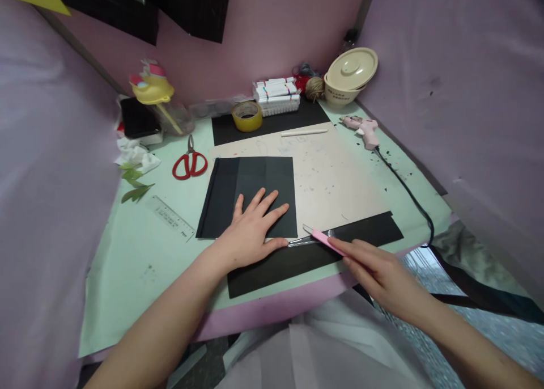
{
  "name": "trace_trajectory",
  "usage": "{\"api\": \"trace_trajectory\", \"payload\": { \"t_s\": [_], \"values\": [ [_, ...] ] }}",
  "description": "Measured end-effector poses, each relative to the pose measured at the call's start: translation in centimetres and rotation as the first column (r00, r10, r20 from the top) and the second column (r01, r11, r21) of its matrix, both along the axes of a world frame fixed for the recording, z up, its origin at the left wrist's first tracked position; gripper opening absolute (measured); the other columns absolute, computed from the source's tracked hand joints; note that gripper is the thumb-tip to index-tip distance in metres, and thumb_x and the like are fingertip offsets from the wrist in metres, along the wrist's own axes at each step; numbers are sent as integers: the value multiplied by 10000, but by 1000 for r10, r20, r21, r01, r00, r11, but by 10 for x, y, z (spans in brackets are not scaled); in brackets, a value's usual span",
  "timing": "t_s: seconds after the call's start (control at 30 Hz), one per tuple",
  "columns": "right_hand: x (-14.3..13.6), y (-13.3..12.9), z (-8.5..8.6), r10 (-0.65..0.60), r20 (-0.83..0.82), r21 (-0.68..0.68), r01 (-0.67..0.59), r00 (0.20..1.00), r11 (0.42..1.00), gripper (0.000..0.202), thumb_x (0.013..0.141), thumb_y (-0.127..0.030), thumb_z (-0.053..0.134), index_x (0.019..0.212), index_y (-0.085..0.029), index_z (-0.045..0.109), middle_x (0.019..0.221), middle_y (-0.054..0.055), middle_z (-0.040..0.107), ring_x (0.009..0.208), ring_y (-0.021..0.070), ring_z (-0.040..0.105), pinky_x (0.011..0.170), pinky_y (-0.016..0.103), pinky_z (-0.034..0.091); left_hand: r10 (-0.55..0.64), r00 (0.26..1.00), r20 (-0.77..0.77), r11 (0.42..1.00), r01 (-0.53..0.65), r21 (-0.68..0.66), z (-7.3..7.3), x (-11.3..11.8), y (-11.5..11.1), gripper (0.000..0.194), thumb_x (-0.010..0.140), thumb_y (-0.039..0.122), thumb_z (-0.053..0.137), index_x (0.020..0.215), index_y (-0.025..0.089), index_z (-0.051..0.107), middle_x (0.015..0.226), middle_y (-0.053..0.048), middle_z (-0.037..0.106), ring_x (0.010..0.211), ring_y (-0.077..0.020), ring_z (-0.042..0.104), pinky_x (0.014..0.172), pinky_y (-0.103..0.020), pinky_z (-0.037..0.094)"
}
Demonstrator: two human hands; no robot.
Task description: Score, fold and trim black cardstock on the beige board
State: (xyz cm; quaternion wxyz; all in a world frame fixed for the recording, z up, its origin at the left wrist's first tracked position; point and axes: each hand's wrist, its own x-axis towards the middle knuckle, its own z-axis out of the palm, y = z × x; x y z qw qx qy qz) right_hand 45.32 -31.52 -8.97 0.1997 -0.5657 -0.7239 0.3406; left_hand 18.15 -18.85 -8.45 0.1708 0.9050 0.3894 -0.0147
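My left hand (250, 233) lies flat with spread fingers on a creased sheet of black paper (267, 176). Its thumb reaches past the lower edge of that sheet, by a clear shiny strip (301, 241). Between the fingers of my right hand (374, 267) is a pink craft knife (323, 239), its blade pointing up and left, just right of the sheet's lower right corner. Under both hands a long black strip of paper (272, 270) runs along the table's front edge. A pale board (340, 173) lies beneath the sheet.
Red-handled scissors (190, 165) and a clear ruler (172, 216) lie on the left. Behind stand a tape roll (247, 117), white markers (277, 97) and a lidded bowl (342, 94). A pink glue gun (363, 131) trails its black cord (408, 187) down the right side.
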Motion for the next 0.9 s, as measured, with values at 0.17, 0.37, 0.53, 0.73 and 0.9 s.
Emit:
{"api": "trace_trajectory", "payload": {
  "t_s": [0.17,0.37,0.53,0.73,0.9],
  "values": [
    [-1,-7,-6,5,-100,-46,-9,995,999,464,1002,-253,382,1449,-375,377,958,21,579,825,132,561,730,265,458,-18,1000,3,1000,18,22,1,1,4,665,866,595,556,1445,312,393,1599,-53,220,1476,-344,135,1127,-694,82],
    [-2,-12,-11,35,-130,-66,-43,991,997,451,998,-260,400,1433,-377,397,986,27,602,827,136,574,722,275,465,-46,999,-22,998,47,48,3,1,6,643,894,618,486,1445,299,403,1591,-63,243,1473,-342,153,1132,-677,115],
    [-2,-14,-13,32,-124,-46,-38,992,998,441,997,-267,400,1428,-360,411,1023,44,612,857,150,583,743,295,473,-50,998,-25,998,51,44,5,2,6,620,917,625,427,1442,297,411,1589,-54,251,1473,-337,156,1136,-669,123],
    [-5,-16,-10,34,-95,-39,-38,995,998,450,992,-256,401,1434,-341,410,893,21,602,749,137,570,666,269,465,-48,999,-21,998,49,40,6,2,6,605,927,613,414,1442,295,413,1588,-55,253,1473,-337,159,1138,-664,120],
    [-9,-12,-4,38,-103,-2,-38,994,999,455,991,-247,401,1434,-350,406,930,26,610,775,139,571,666,264,462,-51,999,-15,998,52,41,4,1,6,610,925,614,421,1446,296,407,1592,-58,244,1475,-337,147,1138,-667,105]
  ]
}}
